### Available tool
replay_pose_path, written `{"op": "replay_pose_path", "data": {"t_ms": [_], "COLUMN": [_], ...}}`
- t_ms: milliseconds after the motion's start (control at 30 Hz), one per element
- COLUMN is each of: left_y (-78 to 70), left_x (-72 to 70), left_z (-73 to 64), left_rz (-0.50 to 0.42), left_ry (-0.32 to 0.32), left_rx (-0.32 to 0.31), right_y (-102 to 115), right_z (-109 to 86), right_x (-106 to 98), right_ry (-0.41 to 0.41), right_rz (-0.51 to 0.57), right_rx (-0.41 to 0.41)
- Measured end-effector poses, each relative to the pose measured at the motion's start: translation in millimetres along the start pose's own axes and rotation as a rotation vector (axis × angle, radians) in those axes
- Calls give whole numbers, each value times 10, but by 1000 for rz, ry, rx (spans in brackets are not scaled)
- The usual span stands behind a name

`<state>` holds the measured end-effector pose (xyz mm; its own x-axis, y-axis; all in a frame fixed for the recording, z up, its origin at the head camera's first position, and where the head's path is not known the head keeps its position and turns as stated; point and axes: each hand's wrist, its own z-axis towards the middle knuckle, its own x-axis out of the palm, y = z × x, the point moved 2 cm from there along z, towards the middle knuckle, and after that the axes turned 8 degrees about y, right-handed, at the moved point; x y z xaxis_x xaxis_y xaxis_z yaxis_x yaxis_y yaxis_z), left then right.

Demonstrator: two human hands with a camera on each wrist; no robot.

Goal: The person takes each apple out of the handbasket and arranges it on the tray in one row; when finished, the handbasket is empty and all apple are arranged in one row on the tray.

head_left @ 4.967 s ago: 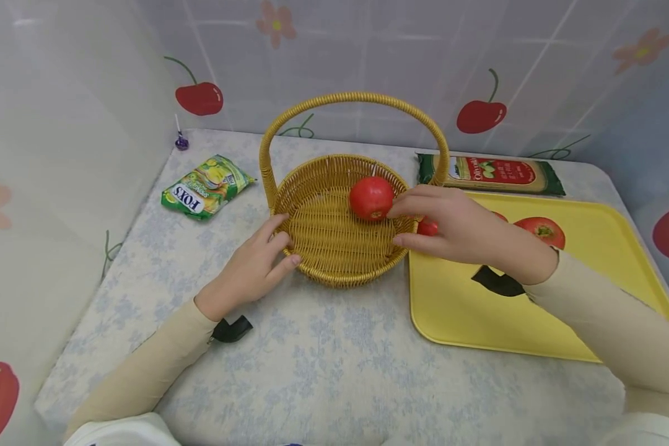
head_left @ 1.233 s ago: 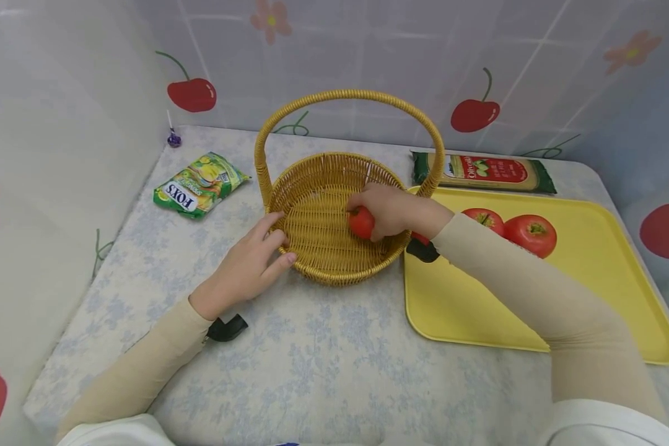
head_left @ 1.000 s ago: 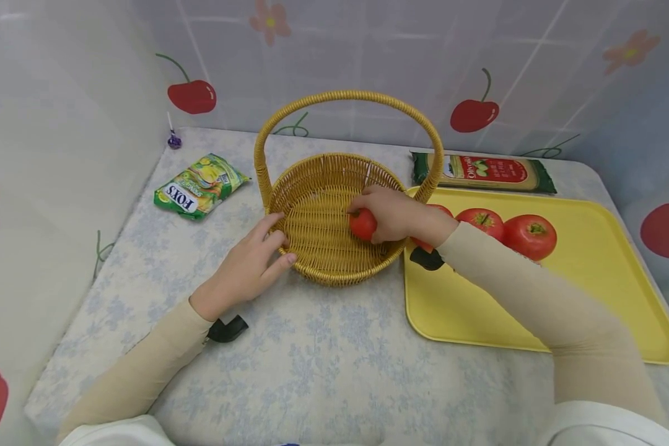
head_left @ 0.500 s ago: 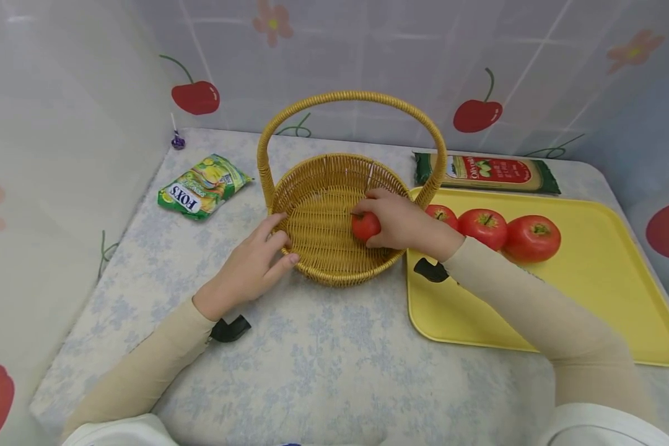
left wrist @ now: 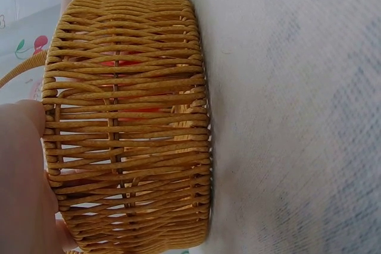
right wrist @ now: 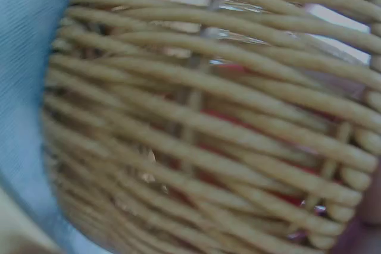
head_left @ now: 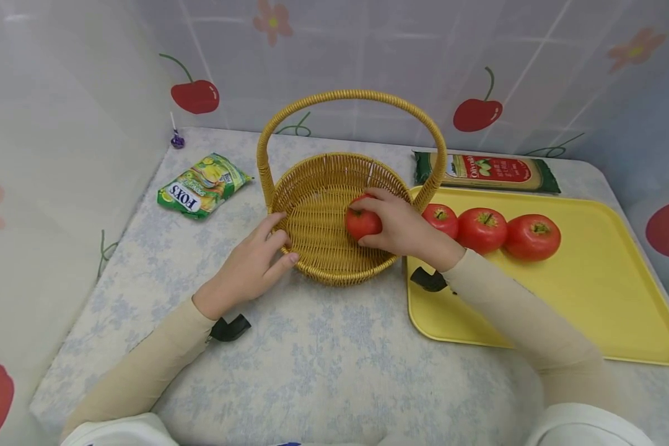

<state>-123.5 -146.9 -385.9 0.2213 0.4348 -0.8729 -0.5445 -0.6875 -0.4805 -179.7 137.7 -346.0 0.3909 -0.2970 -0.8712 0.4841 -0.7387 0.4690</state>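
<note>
A red apple [head_left: 361, 224] sits inside the round wicker basket [head_left: 318, 235], right of its middle, stem upward. My right hand [head_left: 396, 223] reaches over the basket's right rim and holds this apple between thumb and fingers. On the left rim, my left hand [head_left: 251, 266] grips the edge, fingers over it and thumb near the front. The left wrist view shows the left hand [left wrist: 24, 176] at the rim of the woven wall [left wrist: 131, 129]. Only weave with red behind it shows in the right wrist view, at the basket [right wrist: 196, 123].
A yellow tray [head_left: 591, 297] at the right bears three red apples [head_left: 482, 229] in a row. Behind it lies an Olivoilà packet [head_left: 490, 173]. A green FOX'S bag [head_left: 203, 186] and a purple lollipop [head_left: 177, 140] lie at the left. The basket's tall handle [head_left: 351, 95] arches overhead.
Five seconds ago the apple lay in the basket with its underside showing and my right hand beside it. Now the hand holds it, stem up. The left hand has stayed on the rim.
</note>
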Motion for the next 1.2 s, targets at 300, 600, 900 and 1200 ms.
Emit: {"op": "replay_pose_path", "data": {"t_ms": [300, 600, 900, 1200], "left_y": [-8, -2, 6, 1], "left_x": [-3, 1, 13, 2], "left_z": [7, -8, 1, -4], "left_rz": [2, 2, -1, 5], "left_ry": [-4, -14, -6, -7], "left_rx": [9, 17, 12, 3], "right_y": [-25, -26, -20, -13], "right_z": [-48, -103, -248, -493], "right_x": [-29, -42, -77, -172], "right_ry": [-84, -146, -151, -159], "right_rz": [158, 238, 263, 259], "right_rx": [-22, -65, -137, -143]}}
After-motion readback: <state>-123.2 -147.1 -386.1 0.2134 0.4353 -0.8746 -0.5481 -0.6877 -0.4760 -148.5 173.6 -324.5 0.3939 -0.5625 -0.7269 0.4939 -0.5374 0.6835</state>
